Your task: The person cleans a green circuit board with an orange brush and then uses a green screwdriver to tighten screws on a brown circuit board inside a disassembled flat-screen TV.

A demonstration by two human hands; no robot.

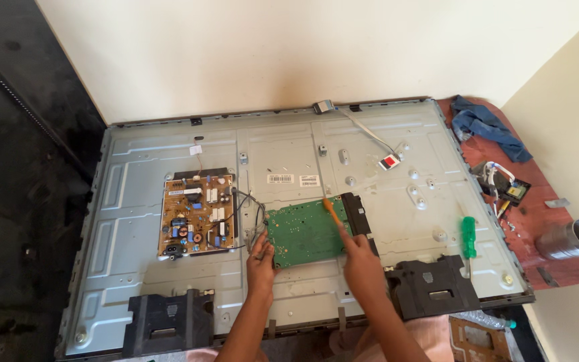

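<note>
A flat television lies face down, its grey metal back panel (383,221) bare. On it sit a tan power board (197,216) at the left and a green circuit board (306,233) in the middle. My left hand (261,258) grips the green board's lower left corner, beside a bundle of thin wires (249,208). My right hand (358,258) holds an orange-handled screwdriver (333,211) with its tip at the board's upper right, next to a black bracket (358,218).
A green-handled screwdriver (468,236) lies on the panel at the right. Two black stand mounts (165,320) (430,287) sit near the front edge. A white ribbon cable (370,137) runs from the top edge. On the red table: blue cloth (487,124), metal cup (577,240), small parts.
</note>
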